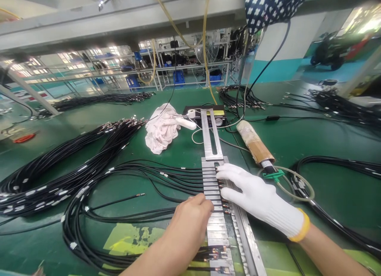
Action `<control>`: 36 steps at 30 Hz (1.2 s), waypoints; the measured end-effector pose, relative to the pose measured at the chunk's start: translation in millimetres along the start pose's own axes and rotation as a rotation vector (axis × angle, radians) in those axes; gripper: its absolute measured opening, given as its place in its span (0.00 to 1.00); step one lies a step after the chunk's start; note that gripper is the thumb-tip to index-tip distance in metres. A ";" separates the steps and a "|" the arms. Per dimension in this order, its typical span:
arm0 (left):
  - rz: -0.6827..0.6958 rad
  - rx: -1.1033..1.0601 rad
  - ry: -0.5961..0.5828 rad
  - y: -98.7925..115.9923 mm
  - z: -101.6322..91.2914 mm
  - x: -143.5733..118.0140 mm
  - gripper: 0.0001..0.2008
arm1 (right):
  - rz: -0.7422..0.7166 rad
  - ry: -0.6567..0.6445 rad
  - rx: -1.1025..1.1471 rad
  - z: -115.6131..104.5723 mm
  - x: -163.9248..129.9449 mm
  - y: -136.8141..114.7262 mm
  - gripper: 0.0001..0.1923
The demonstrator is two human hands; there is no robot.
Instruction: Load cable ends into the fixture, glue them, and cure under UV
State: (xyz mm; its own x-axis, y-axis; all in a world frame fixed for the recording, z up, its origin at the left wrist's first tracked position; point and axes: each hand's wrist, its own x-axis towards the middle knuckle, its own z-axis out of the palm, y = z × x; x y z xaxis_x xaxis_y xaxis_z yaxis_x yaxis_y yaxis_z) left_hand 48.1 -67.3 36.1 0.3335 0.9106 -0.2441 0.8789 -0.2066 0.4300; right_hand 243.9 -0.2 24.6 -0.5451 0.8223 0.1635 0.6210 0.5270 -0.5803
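1. A long metal fixture (214,196) is seen lying on the green bench (312,149), running from the near edge away toward a small black device (220,116).
2. The bare left hand (190,216) is laid on the fixture's left side; its fingers are curled down at a slot where a black cable (166,176) enters, but whether anything is pinched cannot be told.
3. The right hand (256,196), covered by a white knit glove, is rested flat on the fixture's right side with fingers extended; nothing is gripped by it.
4. Several black cables are fed into the fixture's slots from the left.
5. A large cable bundle (59,176) is spread over the bench's left part.
6. A crumpled pale cloth (160,131) is set behind the fixture, and a tape-wrapped tube (256,145) to its right.
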 end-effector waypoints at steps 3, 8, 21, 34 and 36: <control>0.078 -0.221 0.157 -13.5 8.0 1.3 0.10 | -0.041 0.031 -0.017 1.1 -1.5 -1.6 0.18; 0.133 -0.329 0.205 -21.6 14.9 2.9 0.09 | -0.072 -0.015 -0.116 7.3 -2.7 -1.1 0.20; 0.294 0.179 0.284 -19.2 28.2 -13.4 0.10 | -0.081 -0.101 -0.323 19.7 -1.5 1.5 0.30; 0.190 -0.305 0.180 -22.3 -4.6 -39.2 0.17 | 0.011 -0.126 -0.258 22.0 -0.5 6.3 0.36; 0.019 -0.376 0.185 -22.0 -13.3 -51.9 0.10 | 0.027 -0.146 -0.245 20.0 0.7 1.7 0.37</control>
State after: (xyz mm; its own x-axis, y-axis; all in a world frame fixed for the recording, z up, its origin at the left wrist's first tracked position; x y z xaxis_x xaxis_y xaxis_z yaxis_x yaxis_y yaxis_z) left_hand 6.9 -105.2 50.8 0.2510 0.9640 -0.0876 0.6759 -0.1098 0.7287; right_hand 233.3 -2.9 7.8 -0.5908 0.8065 0.0235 0.7443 0.5560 -0.3700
